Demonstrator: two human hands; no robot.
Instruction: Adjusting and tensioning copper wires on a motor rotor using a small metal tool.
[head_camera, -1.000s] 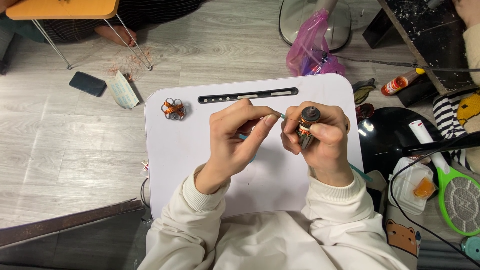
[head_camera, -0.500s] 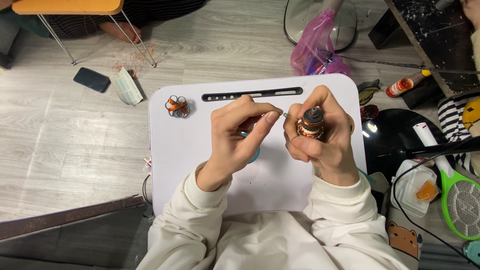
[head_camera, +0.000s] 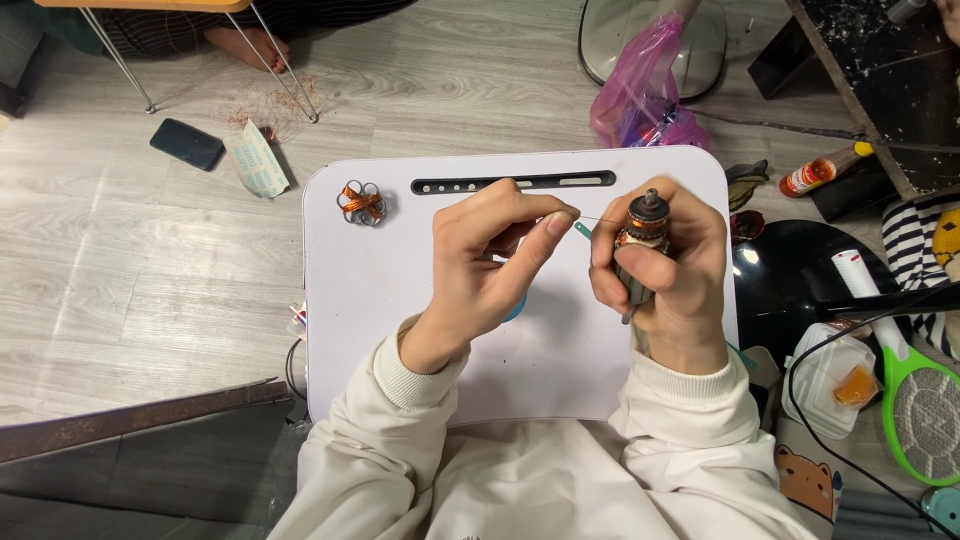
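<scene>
My right hand (head_camera: 668, 285) grips a small motor armature (head_camera: 642, 226) with copper windings and a dark shaft end pointing up. My left hand (head_camera: 490, 258) pinches a thin wire (head_camera: 598, 221) that runs straight to the armature. Both hands hover over a white lap desk (head_camera: 380, 300). A small copper wire coil bundle (head_camera: 361, 203) lies on the desk's far left corner. Something teal (head_camera: 517, 308) shows under my left hand, mostly hidden.
A dark slot (head_camera: 513, 184) runs along the desk's far edge. On the floor lie a black phone (head_camera: 187, 144), a paper packet (head_camera: 257, 160), a pink plastic bag (head_camera: 640, 95), a sauce bottle (head_camera: 822, 172), a black round lamp base (head_camera: 790, 285) and a green racket-shaped swatter (head_camera: 920, 395).
My hands have stayed over the desk, with the wire drawn taut between left fingers and the armature. The armature has turned slightly in my right hand.
</scene>
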